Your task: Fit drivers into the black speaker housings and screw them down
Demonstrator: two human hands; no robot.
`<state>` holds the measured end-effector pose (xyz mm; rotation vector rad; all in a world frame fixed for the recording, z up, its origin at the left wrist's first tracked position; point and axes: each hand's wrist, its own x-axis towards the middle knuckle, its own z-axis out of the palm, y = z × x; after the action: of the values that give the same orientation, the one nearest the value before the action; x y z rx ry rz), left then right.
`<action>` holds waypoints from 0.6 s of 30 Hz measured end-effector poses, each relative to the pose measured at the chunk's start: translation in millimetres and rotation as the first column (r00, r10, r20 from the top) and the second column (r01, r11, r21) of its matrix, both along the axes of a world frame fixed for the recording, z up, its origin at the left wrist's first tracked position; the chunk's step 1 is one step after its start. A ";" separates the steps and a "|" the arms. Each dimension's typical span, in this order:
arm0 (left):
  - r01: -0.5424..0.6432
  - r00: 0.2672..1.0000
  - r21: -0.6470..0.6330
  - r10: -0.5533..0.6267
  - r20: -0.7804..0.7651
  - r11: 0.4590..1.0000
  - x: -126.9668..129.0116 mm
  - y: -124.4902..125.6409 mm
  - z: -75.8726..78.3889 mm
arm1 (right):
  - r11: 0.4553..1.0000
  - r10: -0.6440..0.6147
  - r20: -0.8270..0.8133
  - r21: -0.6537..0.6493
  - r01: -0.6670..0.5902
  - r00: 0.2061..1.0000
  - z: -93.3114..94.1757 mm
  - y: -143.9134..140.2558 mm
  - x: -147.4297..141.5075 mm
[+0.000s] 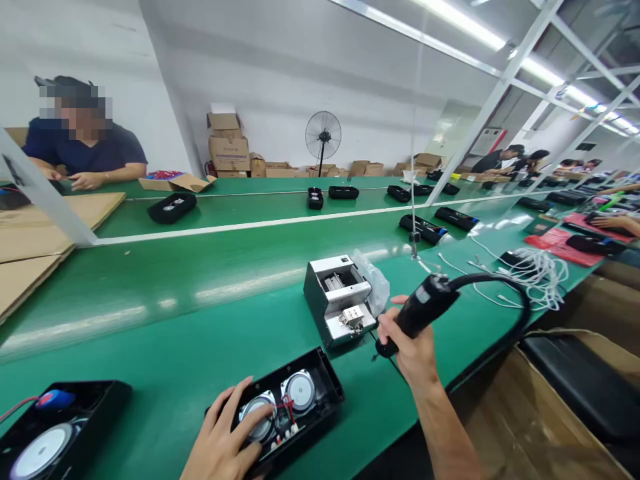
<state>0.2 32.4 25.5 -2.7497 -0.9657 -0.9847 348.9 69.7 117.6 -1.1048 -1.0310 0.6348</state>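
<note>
My right hand (413,347) is wrapped round a black electric screwdriver (425,303) with a thick black cable. The screwdriver is tilted, its lower end just right of a silver and black screw feeder (337,300). My left hand (227,433) grips the left end of an opened black speaker housing (327,387), one finger reaching in over the wires. Inside the housing sit two round speaker drivers (300,391), red wires and white connectors. At the lower left lies another opened speaker housing (107,407) with a blue part and a silver driver.
Clear plastic wrap (375,283) sits behind the feeder, and coiled white cables (543,277) lie to the right. More black housings (423,229) are spread along the green bench (190,340). A white frame post (47,187) rises at left. A co-worker (87,143) sits across.
</note>
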 end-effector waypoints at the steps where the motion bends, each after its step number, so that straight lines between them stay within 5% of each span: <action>1: -0.011 1.000 -0.003 0.011 -0.014 1.000 2.5 1.0 0.0 | 0.999 -0.004 -0.013 0.051 0.004 1.000 7.4 6.1 -2.7; 5: -0.026 0.999 -0.033 0.025 -0.024 0.999 5.3 1.9 -2.5 | 0.975 -0.107 0.015 0.200 0.102 0.994 24.4 32.8 -16.5; 8: -0.013 1.000 -0.047 0.013 0.001 0.999 4.3 0.9 -6.1 | 0.983 -0.111 0.066 0.153 0.100 0.992 23.7 44.0 -23.7; 13: -0.044 0.998 -0.098 0.048 0.038 0.994 12.6 -4.3 0.7 | 0.997 0.075 0.102 -0.002 -0.075 0.992 20.5 20.1 -35.4; 18: -0.090 0.994 -0.137 0.097 0.047 0.987 25.4 -10.7 14.3 | 0.984 -0.007 0.024 0.177 0.003 1.000 32.0 4.7 -42.4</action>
<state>25.6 21.7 39.8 -2.7672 -1.1999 -1.0184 306.5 74.4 149.6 -0.9609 -1.0838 0.5158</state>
